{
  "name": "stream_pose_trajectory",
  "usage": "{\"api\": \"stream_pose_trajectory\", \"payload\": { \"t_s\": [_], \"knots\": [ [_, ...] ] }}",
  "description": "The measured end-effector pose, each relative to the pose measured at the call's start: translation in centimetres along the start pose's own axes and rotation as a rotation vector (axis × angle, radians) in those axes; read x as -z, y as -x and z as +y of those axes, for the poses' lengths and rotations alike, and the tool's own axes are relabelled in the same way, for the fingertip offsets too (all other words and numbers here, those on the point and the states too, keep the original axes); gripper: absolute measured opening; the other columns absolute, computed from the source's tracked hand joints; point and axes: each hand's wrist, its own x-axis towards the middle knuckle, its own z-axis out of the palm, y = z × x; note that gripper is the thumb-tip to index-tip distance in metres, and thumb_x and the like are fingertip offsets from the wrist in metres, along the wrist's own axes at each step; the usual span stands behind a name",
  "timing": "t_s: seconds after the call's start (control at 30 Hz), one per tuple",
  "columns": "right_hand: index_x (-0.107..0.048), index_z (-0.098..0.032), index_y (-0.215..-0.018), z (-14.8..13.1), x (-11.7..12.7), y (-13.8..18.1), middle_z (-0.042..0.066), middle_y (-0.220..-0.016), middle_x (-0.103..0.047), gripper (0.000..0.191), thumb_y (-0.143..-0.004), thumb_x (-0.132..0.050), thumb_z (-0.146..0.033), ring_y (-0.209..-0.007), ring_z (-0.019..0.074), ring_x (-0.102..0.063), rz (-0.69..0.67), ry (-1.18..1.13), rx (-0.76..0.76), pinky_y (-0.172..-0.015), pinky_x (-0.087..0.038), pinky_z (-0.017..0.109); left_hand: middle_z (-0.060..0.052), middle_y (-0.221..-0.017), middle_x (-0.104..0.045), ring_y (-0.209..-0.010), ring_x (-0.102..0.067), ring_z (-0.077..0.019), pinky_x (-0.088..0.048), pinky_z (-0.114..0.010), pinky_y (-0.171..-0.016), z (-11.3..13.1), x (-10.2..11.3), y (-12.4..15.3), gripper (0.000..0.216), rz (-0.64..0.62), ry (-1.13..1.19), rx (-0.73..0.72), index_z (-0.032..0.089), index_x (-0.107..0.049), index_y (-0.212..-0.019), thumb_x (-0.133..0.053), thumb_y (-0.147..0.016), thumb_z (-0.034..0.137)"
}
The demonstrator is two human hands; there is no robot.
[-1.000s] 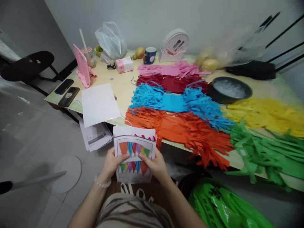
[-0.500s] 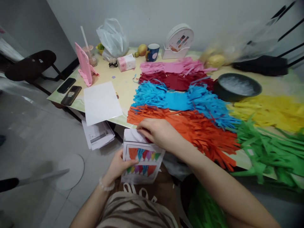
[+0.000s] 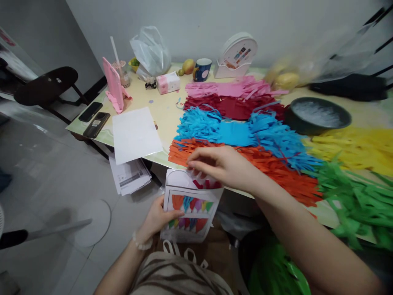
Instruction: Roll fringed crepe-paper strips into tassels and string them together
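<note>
My left hand (image 3: 158,217) is closed on the lower left side of a clear plastic packet (image 3: 192,213). Its thumb lies across a printed card with rows of coloured tassels. Over the packet's top edge, my right hand (image 3: 216,164) has its fingers curled and fingertips together; what they pinch, if anything, cannot be made out. Dark red strips (image 3: 206,184) show in the packet's upper part under that hand. Just behind it lies an orange paper fringe (image 3: 276,176), with a blue one (image 3: 233,132), a dark red one (image 3: 235,107) and a pink one (image 3: 230,88) beyond.
A white sheet (image 3: 135,135) overhangs the table's front edge, above a stack of papers (image 3: 130,176). Two phones (image 3: 96,125) lie at the left corner. A dark bowl (image 3: 317,116) stands right, near yellow (image 3: 353,149) and green fringes (image 3: 356,205). A mug (image 3: 202,69) stands at the back.
My right hand has lifted slightly off the packet's top and shifted right, uncovering dark red strips there. My left hand keeps its hold. The whole view has shifted a little.
</note>
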Motion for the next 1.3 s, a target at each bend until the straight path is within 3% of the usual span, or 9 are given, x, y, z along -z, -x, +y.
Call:
{"api": "stream_pose_trajectory", "payload": {
  "t_s": [0.1,0.3,0.37,0.5,0.63,0.73,0.97,1.13,1.3],
  "knots": [
    [-0.073,-0.017,-0.091,-0.1,-0.5,-0.2,0.003,-0.081,-0.075,0.02,-0.093,-0.057,-0.027,-0.07,0.0154,-0.068,-0.057,0.037,-0.002,-0.063,-0.045,0.023,-0.003,-0.084,-0.073,-0.073,-0.061,-0.0183,-0.049,-0.027,-0.068,-0.1,0.0,-0.1,0.042,0.003,-0.01,-0.01,0.014,-0.073,-0.092,-0.087,-0.057,0.03],
    [-0.072,-0.017,-0.08,-0.1,-3.7,-1.4,0.003,-0.069,-0.07,0.038,-0.096,-0.055,-0.047,-0.057,0.0143,-0.061,-0.483,0.089,0.028,-0.052,-0.04,0.023,-0.003,-0.082,-0.072,-0.075,-0.062,-0.0196,-0.049,-0.028,-0.071,0.2,-0.2,-0.2,0.043,0.04,-0.027,-0.012,0.014,-0.072,-0.091,-0.089,-0.054,0.029],
    [-0.072,-0.017,-0.081,-0.4,-3.5,-1.8,0.004,-0.073,-0.072,0.043,-0.099,-0.048,-0.048,-0.061,0.0143,-0.063,-0.534,0.093,0.036,-0.054,-0.042,0.022,-0.003,-0.078,-0.071,-0.071,-0.061,-0.018,-0.048,-0.027,-0.068,0.2,-0.3,-0.3,0.042,0.053,-0.04,0.012,0.013,-0.071,-0.087,-0.089,-0.054,0.032],
    [-0.073,-0.018,-0.104,-1.2,-1.0,-0.7,0.004,-0.091,-0.076,0.032,-0.099,-0.05,-0.041,-0.078,0.0173,-0.07,-0.251,0.093,0.032,-0.066,-0.049,0.024,-0.003,-0.075,-0.071,-0.065,-0.061,-0.0158,-0.049,-0.026,-0.063,0.1,-0.4,-0.4,0.043,0.069,0.018,0.049,0.011,-0.072,-0.086,-0.088,-0.057,0.039],
    [-0.072,-0.021,-0.105,-0.3,0.2,3.3,0.005,-0.105,-0.075,0.023,-0.094,-0.058,-0.036,-0.093,0.0202,-0.07,0.336,0.085,0.019,-0.078,-0.054,0.029,-0.007,-0.09,-0.077,-0.077,-0.068,-0.0197,-0.054,-0.028,-0.074,-0.3,0.1,-0.8,0.047,0.12,0.103,0.02,0.011,-0.074,-0.096,-0.089,-0.059,0.038],
    [-0.072,-0.021,-0.098,2.4,-1.6,6.2,0.007,-0.101,-0.075,0.02,-0.091,-0.063,-0.038,-0.093,0.0211,-0.07,0.709,-0.044,-0.14,-0.079,-0.056,0.033,-0.009,-0.098,-0.078,-0.083,-0.07,-0.0216,-0.055,-0.029,-0.079,-0.8,0.3,-1.2,0.05,0.145,0.169,0.008,0.012,-0.075,-0.1,-0.09,-0.06,0.038],
    [-0.071,-0.019,-0.1,6.8,-7.9,7.4,0.006,-0.089,-0.075,0.031,-0.078,-0.076,-0.04,-0.081,0.0204,-0.07,0.811,-0.493,-0.336,-0.075,-0.059,0.033,-0.011,-0.103,-0.077,-0.087,-0.071,-0.0225,-0.056,-0.029,-0.08,-0.8,-0.8,-1.4,0.056,0.076,0.188,0.01,0.012,-0.071,-0.106,-0.091,-0.06,0.038],
    [-0.073,-0.02,-0.094,7.6,-8.3,7.8,0.006,-0.09,-0.076,0.028,-0.075,-0.08,-0.04,-0.082,0.0202,-0.071,0.842,-0.605,-0.337,-0.076,-0.059,0.033,-0.009,-0.118,-0.069,-0.097,-0.069,-0.0192,-0.056,-0.028,-0.083,0.7,-0.5,-2.1,0.063,0.206,0.28,-0.318,0.024,-0.048,-0.134,-0.076,-0.08,0.042],
    [-0.073,-0.022,-0.089,8.9,-8.4,8.6,0.004,-0.084,-0.075,0.026,-0.075,-0.08,-0.044,-0.078,0.0193,-0.071,0.803,-0.639,-0.328,-0.071,-0.058,0.03,-0.006,-0.108,-0.07,-0.102,-0.066,-0.017,-0.052,-0.027,-0.089,2.0,0.2,-3.4,0.027,0.278,0.098,-0.521,0.021,-0.065,-0.109,-0.07,-0.087,0.036]
  ]
}}
